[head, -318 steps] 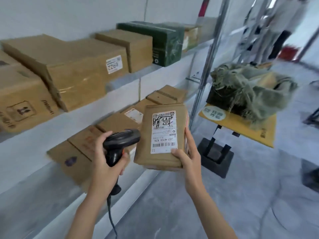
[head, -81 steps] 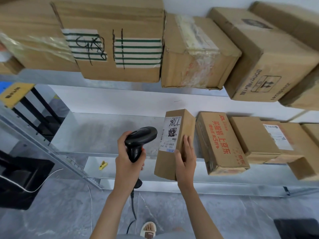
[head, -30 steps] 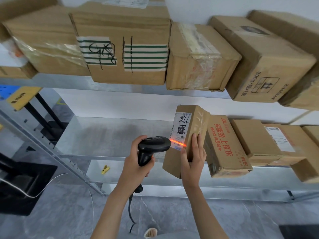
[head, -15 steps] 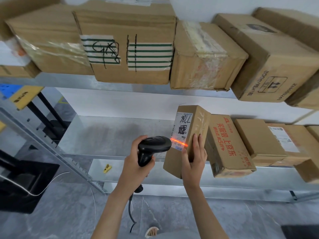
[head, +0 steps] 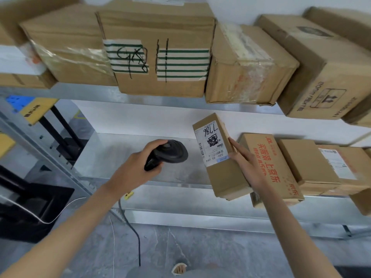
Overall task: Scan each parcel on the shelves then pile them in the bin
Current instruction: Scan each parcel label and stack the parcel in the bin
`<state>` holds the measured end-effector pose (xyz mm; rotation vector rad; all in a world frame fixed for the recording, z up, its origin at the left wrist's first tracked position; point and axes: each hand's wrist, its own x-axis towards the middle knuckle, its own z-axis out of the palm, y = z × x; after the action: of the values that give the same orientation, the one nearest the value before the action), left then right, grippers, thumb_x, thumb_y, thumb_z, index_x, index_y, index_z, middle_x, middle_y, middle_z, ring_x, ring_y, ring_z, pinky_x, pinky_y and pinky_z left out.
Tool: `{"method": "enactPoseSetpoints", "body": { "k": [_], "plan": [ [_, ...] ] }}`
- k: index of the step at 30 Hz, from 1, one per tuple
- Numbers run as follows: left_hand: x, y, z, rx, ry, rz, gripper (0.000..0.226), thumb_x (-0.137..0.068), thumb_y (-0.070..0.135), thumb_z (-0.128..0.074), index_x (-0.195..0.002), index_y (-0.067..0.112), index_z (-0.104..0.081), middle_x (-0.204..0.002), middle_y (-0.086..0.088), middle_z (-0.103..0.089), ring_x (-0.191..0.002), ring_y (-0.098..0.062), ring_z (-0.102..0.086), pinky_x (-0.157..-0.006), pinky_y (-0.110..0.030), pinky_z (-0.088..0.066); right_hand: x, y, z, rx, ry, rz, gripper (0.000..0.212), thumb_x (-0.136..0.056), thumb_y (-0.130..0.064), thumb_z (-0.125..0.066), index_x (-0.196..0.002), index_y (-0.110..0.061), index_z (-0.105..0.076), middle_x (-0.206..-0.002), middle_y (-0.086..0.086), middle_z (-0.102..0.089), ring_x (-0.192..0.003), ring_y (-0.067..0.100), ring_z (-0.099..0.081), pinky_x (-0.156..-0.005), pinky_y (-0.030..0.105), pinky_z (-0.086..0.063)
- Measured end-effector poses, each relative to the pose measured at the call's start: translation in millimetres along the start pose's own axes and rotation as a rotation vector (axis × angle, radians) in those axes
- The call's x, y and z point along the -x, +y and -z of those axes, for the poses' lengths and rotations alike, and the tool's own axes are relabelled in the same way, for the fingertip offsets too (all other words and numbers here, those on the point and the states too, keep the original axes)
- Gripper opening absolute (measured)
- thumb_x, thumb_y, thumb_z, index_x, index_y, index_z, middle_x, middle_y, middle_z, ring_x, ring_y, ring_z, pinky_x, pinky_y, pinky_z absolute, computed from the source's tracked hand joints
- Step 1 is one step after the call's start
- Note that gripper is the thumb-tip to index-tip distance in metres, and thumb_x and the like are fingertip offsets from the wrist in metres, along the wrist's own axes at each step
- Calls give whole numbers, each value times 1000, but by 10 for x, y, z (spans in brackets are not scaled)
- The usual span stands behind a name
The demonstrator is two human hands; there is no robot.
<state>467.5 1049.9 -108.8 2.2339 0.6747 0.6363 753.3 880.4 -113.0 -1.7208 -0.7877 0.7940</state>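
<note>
White wall [head: 140, 115] behind galvanized metal shelving [head: 180, 199]; grey marbled floor [head: 180, 247] below. Black stand [head: 30, 205] with yellow sign [head: 37, 109] at left. Even, soft lighting.

Left hand [head: 132, 169] grips scanner [head: 168, 154] over lower shelf [head: 124, 157], left of parcel [head: 220, 157] held tilted by right hand [head: 249, 167]. Printed box [head: 275, 169] just right of parcel, more boxes beyond. Upper shelf [head: 84, 92] above carries a box row; striped-tape box [head: 158, 47] at centre.

A slim brown parcel [head: 224, 159] with a white label is held tilted above the lower shelf [head: 120, 157], beside a black scanner [head: 168, 154].
</note>
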Motion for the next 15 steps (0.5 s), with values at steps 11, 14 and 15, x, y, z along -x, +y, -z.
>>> {"method": "enactPoseSetpoints", "body": {
  "k": [11, 14, 15],
  "plan": [
    [-215, -50, 78, -93, -102, -125, 81, -89, 3, -76, -137, 54, -35, -105, 29, -58, -89, 15, -63, -70, -2, -46, -59, -32, -4, 63, -68, -22, 45, -99, -27, -57, -137, -50, -55, -105, -36, -66, -92, -9, -64, -77, 20, -46],
    [-212, -70, 61, -99, -121, -130, 82, -88, 1, -76, -141, 48, -33, -106, 17, -60, -90, 19, -61, -71, 0, -45, -42, -24, 4, 54, -67, -17, 45, -99, -28, -56, -139, -49, -54, -107, -34, -67, -94, -8, -64, -76, 19, -46],
    [-214, -71, 58, -99, -127, -131, 83, -88, 1, -76, -141, 48, -33, -108, 15, -60, -91, 19, -61, -72, 0, -46, -36, -26, 2, 54, -65, -14, 45, -99, -28, -56, -138, -49, -55, -107, -34, -67, -94, -8, -64, -76, 18, -46]
  ]
}}
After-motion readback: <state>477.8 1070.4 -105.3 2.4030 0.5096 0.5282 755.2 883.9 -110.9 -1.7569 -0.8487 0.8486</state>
